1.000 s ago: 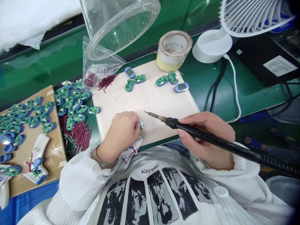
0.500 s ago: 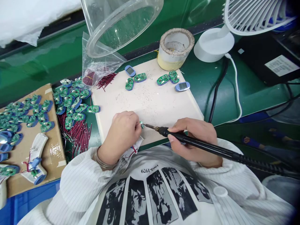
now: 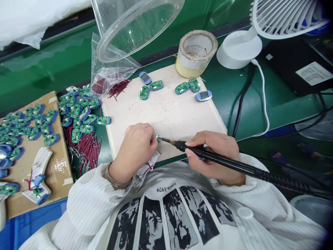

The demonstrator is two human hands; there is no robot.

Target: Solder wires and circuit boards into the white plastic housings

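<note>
My right hand point(image 3: 213, 156) is closed around a black soldering iron point(image 3: 200, 151), its tip pointing left. That tip meets or nearly meets a small green circuit board point(image 3: 158, 138), of which only an end shows past my left hand point(image 3: 139, 144). The left fingers are curled around the board and hide most of it. Below the left hand a white plastic casing point(image 3: 139, 177) with red wires lies partly under the wrist. Beyond both hands, several blue-backed circuit boards point(image 3: 156, 85) rest on the pale work board point(image 3: 156, 111).
More circuit boards point(image 3: 76, 111) and dark red wires point(image 3: 90, 149) are heaped at left, beside a cardboard sheet point(image 3: 62, 166) bearing further boards. A tape roll point(image 3: 197, 52), a white fan point(image 3: 239, 48) and a clear funnel-like hood point(image 3: 140, 31) stand at the back.
The view has shifted very slightly. Both hands, the soldering iron and the held circuit board keep nearly the same positions.
</note>
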